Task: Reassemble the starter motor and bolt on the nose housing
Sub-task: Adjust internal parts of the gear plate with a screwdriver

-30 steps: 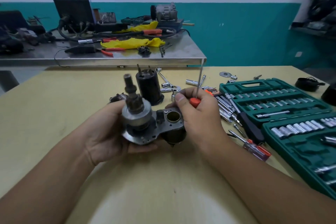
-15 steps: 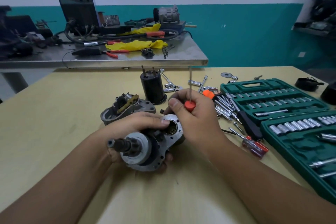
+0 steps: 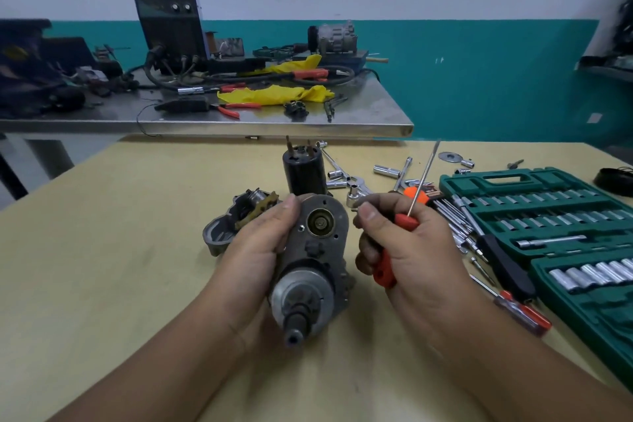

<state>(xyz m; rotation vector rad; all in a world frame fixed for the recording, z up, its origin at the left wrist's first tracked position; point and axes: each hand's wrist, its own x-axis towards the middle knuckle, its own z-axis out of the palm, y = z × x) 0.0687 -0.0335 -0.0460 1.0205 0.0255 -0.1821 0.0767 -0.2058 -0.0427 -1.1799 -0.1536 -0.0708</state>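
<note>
The left hand [image 3: 255, 250] grips the starter motor assembly [image 3: 310, 267] from its left side, thumb tip pressed on the upper edge of the plate and fingers wrapped behind. The assembly is held above the worktop [image 3: 120, 250], tilted so that the pinion shaft [image 3: 295, 325] points toward the camera. The round drive section sits at the near end. Beyond it, the flat plate carries a circular bore [image 3: 320, 223] with a brass-coloured centre.

The right hand [image 3: 407, 250] is just beside the assembly on its right, not touching it. Its fingers are curled around the orange handle of a screwdriver [image 3: 399, 240]. The thin shaft rises up and away, slightly tilted to the right.

Behind the left hand, the grey nose housing [image 3: 226, 229] lies on the worktop, partly hidden by the fingers. Just beyond the assembly stands a black cylindrical motor body [image 3: 304, 171], upright, with terminals at its top.

To the right, loose sockets and extension bars [image 3: 387, 171] lie scattered. A second screwdriver [image 3: 513, 307] with a red and clear handle lies near the open green socket set case [image 3: 548, 216], which occupies the right edge of the worktop.

Farther back, a steel bench [image 3: 359, 120] carries a yellow cloth [image 3: 274, 94], red-handled pliers [image 3: 233, 108], cables and a black box-shaped machine [image 3: 169, 19]. A teal and white wall stands behind.
</note>
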